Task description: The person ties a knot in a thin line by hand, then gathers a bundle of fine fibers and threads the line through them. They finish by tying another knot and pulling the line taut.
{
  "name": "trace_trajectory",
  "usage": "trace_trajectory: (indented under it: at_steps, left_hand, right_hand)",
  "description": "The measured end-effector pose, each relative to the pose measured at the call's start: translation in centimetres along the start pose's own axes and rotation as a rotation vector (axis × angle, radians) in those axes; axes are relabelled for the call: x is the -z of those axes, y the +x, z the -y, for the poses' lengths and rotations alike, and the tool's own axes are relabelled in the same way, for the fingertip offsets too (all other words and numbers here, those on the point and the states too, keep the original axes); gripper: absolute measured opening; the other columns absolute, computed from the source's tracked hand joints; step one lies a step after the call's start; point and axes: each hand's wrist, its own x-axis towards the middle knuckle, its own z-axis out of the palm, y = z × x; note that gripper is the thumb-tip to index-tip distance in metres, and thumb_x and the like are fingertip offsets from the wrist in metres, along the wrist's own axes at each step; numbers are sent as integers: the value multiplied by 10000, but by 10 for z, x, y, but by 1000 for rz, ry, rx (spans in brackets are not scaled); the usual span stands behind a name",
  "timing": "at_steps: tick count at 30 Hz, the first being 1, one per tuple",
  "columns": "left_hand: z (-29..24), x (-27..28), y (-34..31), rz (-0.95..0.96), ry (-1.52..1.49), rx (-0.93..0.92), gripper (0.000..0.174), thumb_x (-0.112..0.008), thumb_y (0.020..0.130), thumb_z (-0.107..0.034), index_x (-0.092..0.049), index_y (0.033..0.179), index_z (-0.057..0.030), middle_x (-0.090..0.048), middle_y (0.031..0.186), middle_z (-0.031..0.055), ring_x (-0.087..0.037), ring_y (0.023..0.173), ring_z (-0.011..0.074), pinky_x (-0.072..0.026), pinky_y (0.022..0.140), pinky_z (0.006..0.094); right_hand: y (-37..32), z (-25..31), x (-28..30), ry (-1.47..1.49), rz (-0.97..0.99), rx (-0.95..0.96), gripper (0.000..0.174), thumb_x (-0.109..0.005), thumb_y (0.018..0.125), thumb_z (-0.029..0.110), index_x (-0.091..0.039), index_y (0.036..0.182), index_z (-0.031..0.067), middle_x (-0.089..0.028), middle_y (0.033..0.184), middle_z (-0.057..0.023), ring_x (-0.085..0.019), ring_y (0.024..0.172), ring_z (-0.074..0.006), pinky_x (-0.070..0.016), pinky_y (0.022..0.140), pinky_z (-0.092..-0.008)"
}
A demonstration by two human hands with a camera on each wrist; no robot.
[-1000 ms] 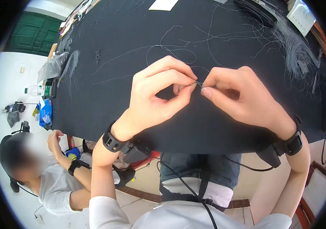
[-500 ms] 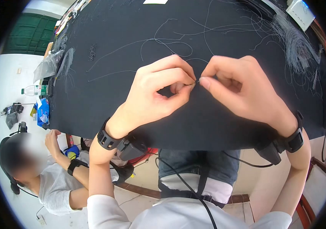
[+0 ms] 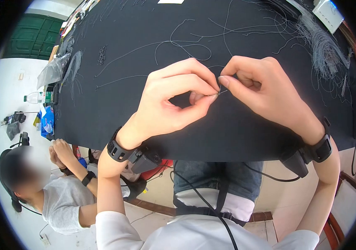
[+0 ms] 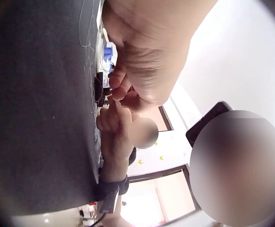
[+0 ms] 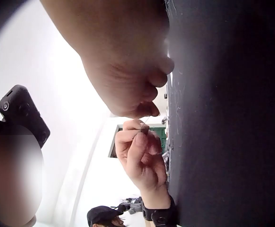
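- The thin grey thread (image 3: 222, 91) is held in the air just above the black table (image 3: 115, 121), between the fingertips of both hands. Only a very short piece of it shows between them.
- In my judgement the main risk is that the thread slips out of one pinch, because it is very fine and is gripped only at the very tips. It would then fall among the loose threads (image 3: 186, 43) lying on the table and be hard to find.
- A second risk is that the thread snaps if the hands pull apart too strongly. Whether there is a knot in it, I cannot tell.
- The left hand (image 3: 173, 100) is closed on the thread: thumb and index finger pinch it, and the other fingers are curled underneath.
- The right hand (image 3: 265, 98) pinches it too, with thumb and index tip, knuckles upward and the remaining fingers folded in.
- Both forearms come over the near table edge, and the fingertips of the two hands nearly touch.
- A thick bundle of threads (image 3: 323, 52) lies well apart, at the far right.
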Motion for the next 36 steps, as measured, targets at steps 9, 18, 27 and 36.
trace_trajectory:
  at_steps: [9,18,27,36]
  left_hand:
    - [4,0,-4,-80,-94,84,122,-610,717,96,-622,815,24,-583,884,122,-563,767,147,-463,649,241]
    - [10,-6,0,-133,37,123,97,-620,684,76,-599,752,10,-582,810,40,-503,537,62,-408,478,194]
    - [2,-5,-1,39,75,134,106,-635,668,53,-628,757,-4,-607,822,62,-545,616,106,-431,550,218]
    - [0,-5,-3,-10,-215,195,68,-646,739,48,-649,800,18,-605,861,110,-559,616,97,-437,501,183]
  right_hand:
    - [0,3,-2,-24,74,-28,102,-587,790,103,-579,764,5,-444,467,-106,-401,381,-205,-315,411,-303]
    - [-4,6,-5,49,118,48,81,-585,775,98,-579,753,19,-492,495,-117,-491,429,-259,-370,439,-318]
    - [1,-2,1,110,-5,-32,139,-566,812,108,-585,766,-22,-425,448,-66,-332,394,-104,-274,414,-262]
    - [2,-6,-1,44,10,-11,136,-570,819,110,-589,787,-20,-406,444,-73,-326,392,-108,-268,409,-270]
